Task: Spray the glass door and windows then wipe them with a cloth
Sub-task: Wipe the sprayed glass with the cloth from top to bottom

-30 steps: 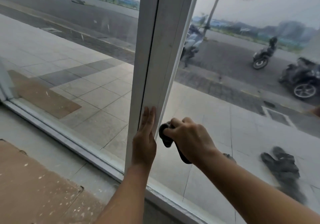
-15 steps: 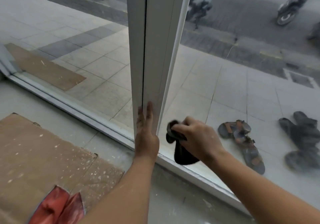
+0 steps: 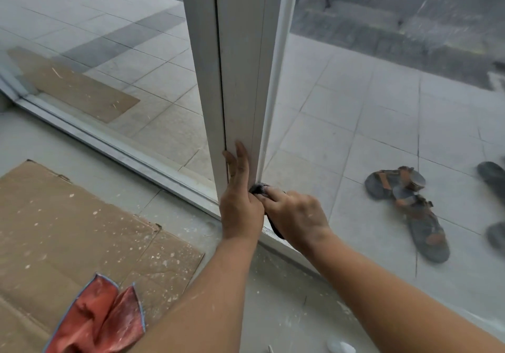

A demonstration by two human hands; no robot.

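A white upright door frame (image 3: 240, 74) divides two glass panes, the left pane (image 3: 114, 60) and the right pane (image 3: 369, 123). My left hand (image 3: 239, 205) lies flat against the foot of the frame, fingers pointing up. My right hand (image 3: 296, 216) grips a dark cloth (image 3: 259, 188) and presses it to the bottom corner of the right pane, beside the frame. Most of the cloth is hidden under my fingers. No spray bottle is in view.
A paint-speckled sheet of cardboard (image 3: 71, 229) lies on the floor at the left, with a red rag (image 3: 101, 320) on it. The sill track (image 3: 131, 158) runs along the floor. Sandals (image 3: 407, 205) and dark shoes (image 3: 492, 178) lie outside.
Both hands have slid down the frame to its foot, the cloth moving down the glass into the bottom corner. My view has tilted downward, and the hands are now touching.
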